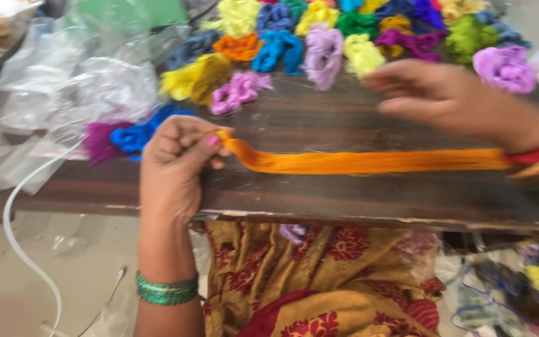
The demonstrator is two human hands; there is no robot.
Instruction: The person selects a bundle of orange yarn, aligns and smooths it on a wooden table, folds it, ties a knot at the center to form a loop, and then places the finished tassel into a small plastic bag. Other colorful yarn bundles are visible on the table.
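Two hands busy: my left hand (179, 163) pinches the flat orange thread skein (369, 161), my right hand (450, 97) hovers blurred with fingers loosely spread, and clear plastic bags (63, 81) are heaped far left.

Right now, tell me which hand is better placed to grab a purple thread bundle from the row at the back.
Probably the right hand: it hovers open, close to the purple bundle. The left hand is pinching the orange thread hank's end.

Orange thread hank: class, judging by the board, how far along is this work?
Done: many coloured thread bundles lie heaped along the wooden board. In hand: the left hand pinches one end of the orange hank, stretched towards the right wrist. Left: this hank isn't bundled.
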